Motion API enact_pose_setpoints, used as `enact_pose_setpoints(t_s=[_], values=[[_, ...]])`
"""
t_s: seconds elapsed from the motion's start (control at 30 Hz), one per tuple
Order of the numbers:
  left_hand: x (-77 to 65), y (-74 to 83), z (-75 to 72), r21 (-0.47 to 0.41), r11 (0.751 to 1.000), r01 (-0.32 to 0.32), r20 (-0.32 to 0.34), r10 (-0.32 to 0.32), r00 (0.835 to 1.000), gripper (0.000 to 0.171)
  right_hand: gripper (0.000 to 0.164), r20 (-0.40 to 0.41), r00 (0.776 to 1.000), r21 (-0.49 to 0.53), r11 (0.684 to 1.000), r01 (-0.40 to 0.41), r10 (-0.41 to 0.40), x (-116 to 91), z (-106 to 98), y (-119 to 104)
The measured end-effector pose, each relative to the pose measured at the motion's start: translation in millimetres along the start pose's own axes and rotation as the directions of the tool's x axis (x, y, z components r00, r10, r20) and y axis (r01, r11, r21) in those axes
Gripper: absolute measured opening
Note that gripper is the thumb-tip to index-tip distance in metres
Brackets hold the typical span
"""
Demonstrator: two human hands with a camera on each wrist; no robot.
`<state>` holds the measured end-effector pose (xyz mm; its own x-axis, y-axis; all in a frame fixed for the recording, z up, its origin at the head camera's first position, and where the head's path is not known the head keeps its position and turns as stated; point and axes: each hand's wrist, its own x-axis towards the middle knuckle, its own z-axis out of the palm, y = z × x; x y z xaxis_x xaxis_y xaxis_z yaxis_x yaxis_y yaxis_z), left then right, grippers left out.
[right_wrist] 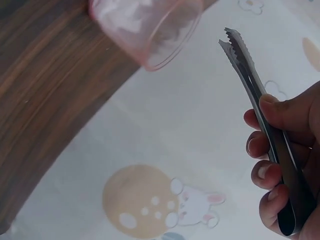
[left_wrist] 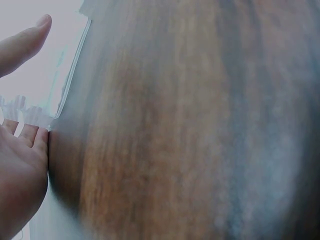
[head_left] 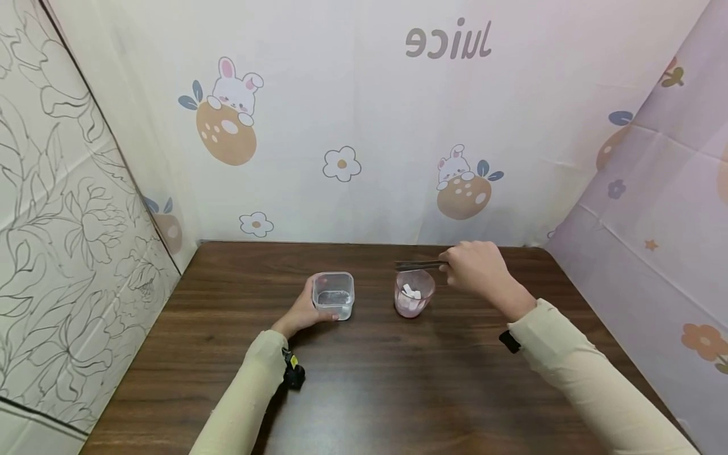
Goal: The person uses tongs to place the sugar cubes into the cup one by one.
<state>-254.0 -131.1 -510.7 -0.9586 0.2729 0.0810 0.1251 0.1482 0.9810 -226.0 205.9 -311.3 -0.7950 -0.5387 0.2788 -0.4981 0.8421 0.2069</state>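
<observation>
My left hand [head_left: 305, 311] holds a clear square plastic container [head_left: 333, 297] by its left side, thumb in front and fingers behind. In the left wrist view, that hand [left_wrist: 22, 165] and the pale container [left_wrist: 55, 65] show only at the left edge. A pink-tinted glass [head_left: 413, 303] with several white blocks [head_left: 411, 293] stands to the container's right. Metal serrated tongs [head_left: 418, 265] are gripped in my right hand [head_left: 478, 268], level over the glass's far rim. Up close, the tongs' [right_wrist: 245, 65] toothed tips are slightly apart, with nothing visible between them.
Both vessels stand on a dark wooden table [head_left: 364, 392]. A white printed curtain [head_left: 352, 114] rises behind its back edge, with further printed sheets at the left [head_left: 74, 208] and right [head_left: 654, 253].
</observation>
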Motion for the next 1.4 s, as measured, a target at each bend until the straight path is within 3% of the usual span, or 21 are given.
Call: enact_pose_setpoints(t_s=[0.13, 0.33, 0.53, 0.83, 1.07, 1.4], values=[[0.9, -0.6, -0.1, -0.005, 1.000, -0.005, -0.007, 0.005, 1.000, 0.101, 0.012, -0.013, 0.999, -0.006, 0.999, 0.034, -0.035, 10, -2, -12], [-0.2, 1.5, 0.6, 0.016, 1.000, -0.025, -0.011, 0.025, 1.000, 0.100, 0.014, -0.022, 0.996, -0.019, 0.996, 0.088, -0.089, 22, -1, -30], [-1.7, 1.6, 1.3, 0.006, 1.000, -0.002, -0.017, 0.002, 1.000, 0.101, 0.033, -0.021, 0.990, -0.029, 0.990, 0.136, -0.136, 30, 5, -45], [-1.2, 0.0, 2.2, -0.008, 0.999, -0.038, -0.017, 0.038, 0.999, 0.099, 0.042, -0.018, 0.984, -0.048, 0.983, 0.179, -0.180, 46, 16, -68], [0.3, 0.9, 1.4, -0.010, 1.000, -0.024, -0.024, 0.024, 0.999, 0.100, 0.029, -0.005, 0.971, -0.104, 0.966, 0.237, -0.239, 59, 20, -88], [-0.5, 1.3, 1.5, -0.006, 1.000, -0.012, -0.022, 0.012, 1.000, 0.100, 0.014, 0.126, 0.958, -0.253, 0.926, 0.281, -0.257, 76, 26, -114]])
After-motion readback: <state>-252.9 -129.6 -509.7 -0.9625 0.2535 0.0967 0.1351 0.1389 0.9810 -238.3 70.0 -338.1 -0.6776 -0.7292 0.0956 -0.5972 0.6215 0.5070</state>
